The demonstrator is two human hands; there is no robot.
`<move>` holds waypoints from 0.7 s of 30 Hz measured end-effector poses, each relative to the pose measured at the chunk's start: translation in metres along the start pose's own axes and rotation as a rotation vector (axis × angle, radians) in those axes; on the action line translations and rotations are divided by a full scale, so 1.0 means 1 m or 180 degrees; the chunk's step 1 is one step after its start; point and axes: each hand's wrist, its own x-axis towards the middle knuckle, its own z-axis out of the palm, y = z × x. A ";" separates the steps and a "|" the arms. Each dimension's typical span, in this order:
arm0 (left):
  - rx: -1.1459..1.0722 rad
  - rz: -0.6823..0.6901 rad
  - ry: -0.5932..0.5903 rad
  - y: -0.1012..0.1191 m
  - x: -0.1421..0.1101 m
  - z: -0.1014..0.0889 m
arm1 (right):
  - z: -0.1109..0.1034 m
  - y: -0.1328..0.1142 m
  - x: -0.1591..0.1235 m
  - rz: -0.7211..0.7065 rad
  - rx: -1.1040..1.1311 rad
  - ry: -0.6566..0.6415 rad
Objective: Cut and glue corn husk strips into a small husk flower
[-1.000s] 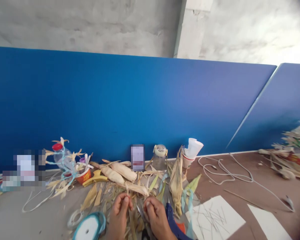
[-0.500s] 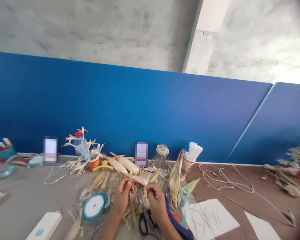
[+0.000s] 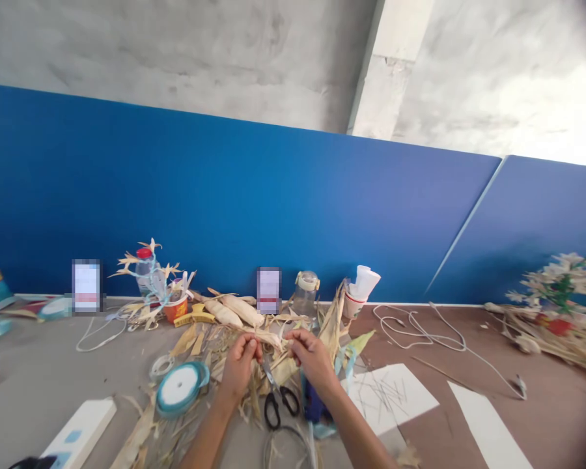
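Though near a husk (image 3: 268,337), hands (image 3: 238,366) (image 3: 314,358) pinched (hold unclear), white paper (image 3: 367,283) inside a cup (image 3: 353,308).

Lower centre: anything in my left hand (image 3: 240,365) or right hand (image 3: 312,358) is too small to tell; my right forearm (image 3: 352,417) partly hides a blue tool (image 3: 313,405).

We're on the wearer's head, looking forward and down over the bench (image 3: 131,368). Hands (image 3: 237,368) near, blue partition (image 3: 254,202) beyond!
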 end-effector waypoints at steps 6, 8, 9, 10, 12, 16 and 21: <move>-0.0143 -0.0068 -0.0146 0.001 -0.001 0.009 | -0.029 -0.001 -0.021 -0.0303 -0.1053 0.0039; -0.0128 -0.0077 -0.0217 -0.001 -0.002 0.010 | -0.031 -0.001 -0.031 -0.0516 -0.1252 0.0032; -0.0118 -0.0077 -0.0253 -0.003 -0.002 0.011 | -0.030 -0.001 -0.035 -0.0544 -0.1326 -0.0026; -0.0098 -0.0073 -0.0295 -0.004 -0.002 0.011 | -0.028 -0.001 -0.039 -0.0496 -0.1382 -0.0127; -0.0036 -0.0052 -0.0370 -0.007 -0.003 0.011 | -0.022 -0.002 -0.045 -0.0225 -0.1468 -0.0435; 0.0061 -0.0059 -0.0405 -0.010 -0.003 0.010 | -0.009 0.001 -0.044 -0.0056 -0.1441 -0.0540; -0.0045 -0.0115 -0.0369 -0.009 -0.002 0.011 | 0.001 0.012 -0.033 -0.0545 -0.1427 -0.0178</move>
